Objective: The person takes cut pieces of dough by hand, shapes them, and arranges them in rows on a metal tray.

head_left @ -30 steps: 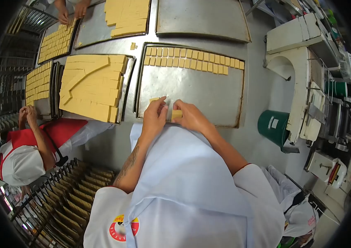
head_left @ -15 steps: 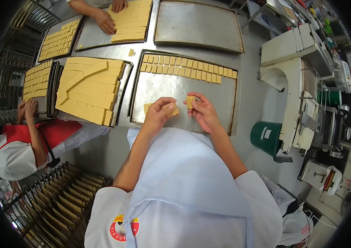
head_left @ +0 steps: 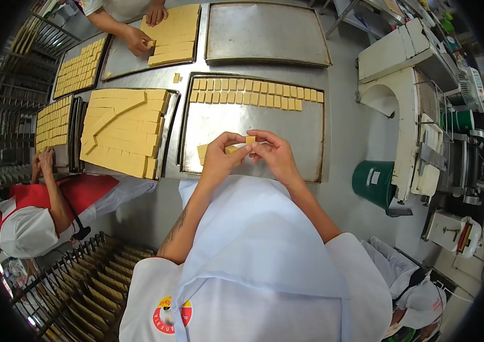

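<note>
Over the near part of a metal baking tray (head_left: 253, 124), my two hands meet fingertip to fingertip. A small yellow dough piece (head_left: 250, 140) stands between them, pinched by my right hand (head_left: 276, 155). My left hand (head_left: 219, 155) is closed round another bit of yellow dough (head_left: 231, 149), mostly covered by its fingers, and its fingertips also reach the small piece. Beside my left wrist another dough piece (head_left: 202, 151) lies on the tray. Two rows of small dough blocks (head_left: 246, 91) line the tray's far side.
Left of my tray is a tray of sliced dough slabs (head_left: 122, 131) with loose strips on top. A bare metal tray (head_left: 267, 34) lies beyond. A co-worker's hands (head_left: 139, 43) handle dough at far left; another person (head_left: 42, 211) works at left. A green bin (head_left: 374, 182) stands right.
My hands have come together; the small dough piece in my right hand has moved left to my left fingertips. The far co-worker's hand now lifts a dough piece. The view has shifted slightly.
</note>
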Available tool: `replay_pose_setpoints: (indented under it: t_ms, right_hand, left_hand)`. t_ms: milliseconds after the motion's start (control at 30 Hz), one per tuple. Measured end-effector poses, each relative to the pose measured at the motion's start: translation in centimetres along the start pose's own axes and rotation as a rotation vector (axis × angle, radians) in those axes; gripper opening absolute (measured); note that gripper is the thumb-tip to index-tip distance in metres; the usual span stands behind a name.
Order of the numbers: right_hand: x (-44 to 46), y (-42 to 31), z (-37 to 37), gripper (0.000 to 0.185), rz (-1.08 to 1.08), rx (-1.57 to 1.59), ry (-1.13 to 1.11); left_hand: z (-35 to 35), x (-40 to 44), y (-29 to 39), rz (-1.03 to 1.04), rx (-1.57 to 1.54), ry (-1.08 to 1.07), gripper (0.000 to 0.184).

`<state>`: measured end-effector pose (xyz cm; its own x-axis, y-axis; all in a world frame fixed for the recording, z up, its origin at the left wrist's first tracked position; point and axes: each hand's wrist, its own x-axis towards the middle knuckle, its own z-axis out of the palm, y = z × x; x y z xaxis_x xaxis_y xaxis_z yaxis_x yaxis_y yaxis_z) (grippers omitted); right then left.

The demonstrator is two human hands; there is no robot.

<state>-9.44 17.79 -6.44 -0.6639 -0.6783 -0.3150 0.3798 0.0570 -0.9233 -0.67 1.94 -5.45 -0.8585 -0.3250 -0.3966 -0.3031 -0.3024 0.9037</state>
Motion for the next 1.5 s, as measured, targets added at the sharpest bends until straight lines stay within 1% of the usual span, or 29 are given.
replay_pose_setpoints:
  t_ms: [100, 200, 400, 500, 600, 700, 800, 900, 1000, 1100, 1200, 1267, 1333, 1433, 1500]
  right_hand:
    - [-0.4, -0.1, 0.5, 0.031, -0.109, 0.049, 0.064]
    - [-0.6, -0.5, 0.1, 0.032, -0.090, 0.071, 0.014]
    - [-0.9, -0.8, 0.0, 0.034, -0.071, 0.067, -0.050]
    - [-1.0, -0.6, 0.1, 0.037, -0.121, 0.049, -0.021]
    - [-1.4, -1.3, 0.5, 0.039, -0.133, 0.018, 0.022]
    - [-1.3, -1.1, 0.4, 0.041, -0.140, 0.043, 0.022]
    - [-1.4, -1.3, 0.4, 0.041, -0.129, 0.045, 0.024]
    - [-1.3, -1.4, 0.3, 0.043, -0.119, 0.101, 0.027]
    - [-1.4, -1.7, -0.2, 0.038, -0.047, 0.244, 0.042]
    - [-0.6, 0.5, -3.0, 0.032, -0.073, 0.227, 0.061]
    - [1.5, 1.4, -8.0, 0.028, -0.115, 0.048, 0.310]
    - [3.2, 1.7, -12.1, 0.027, -0.128, -0.178, 0.476]
    - [4.6, 1.3, -15.0, 0.022, -0.022, -0.488, 0.601]
    - [6.3, 0.5, -16.6, 0.019, -0.069, -0.939, 0.572]
    - [7.5, 1.2, -17.5, 0.020, -0.107, -1.022, 0.547]
  left_hand:
    - [0.0, 0.0, 0.0, -0.003, -0.011, -0.013, 0.021]
    - [0.1, -0.2, 0.5, -0.025, -0.012, -0.054, 0.021]
    - [0.3, -0.9, 1.1, -0.024, -0.020, -0.021, 0.020]
    - [0.4, -1.1, 1.3, -0.023, -0.023, -0.017, 0.019]
    - [0.4, -1.2, 1.2, -0.026, -0.019, -0.020, 0.018]
    - [0.3, -1.0, 0.7, -0.004, -0.057, -0.044, 0.018]
    - [0.3, -1.2, 0.8, -0.025, -0.087, -0.053, 0.019]
    - [0.1, -1.1, 0.7, -0.028, -0.111, -0.066, 0.024]
    - [0.2, -0.9, 0.0, 0.013, -0.162, -0.010, 0.020]
    - [-0.4, -1.0, 0.3, 0.010, -0.222, 0.039, 0.020]
    - [-1.8, -1.1, 0.0, -0.049, -0.280, 0.062, 0.020]
    - [-2.5, -1.5, -0.6, -0.074, -0.288, 0.078, 0.020]
    - [-3.1, -1.7, -1.2, -0.092, -0.292, 0.093, 0.020]
    - [-3.6, -2.1, -2.0, -0.118, -0.297, 0.102, 0.020]
    - [-3.7, -2.2, -2.1, -0.131, -0.309, 0.103, 0.020]
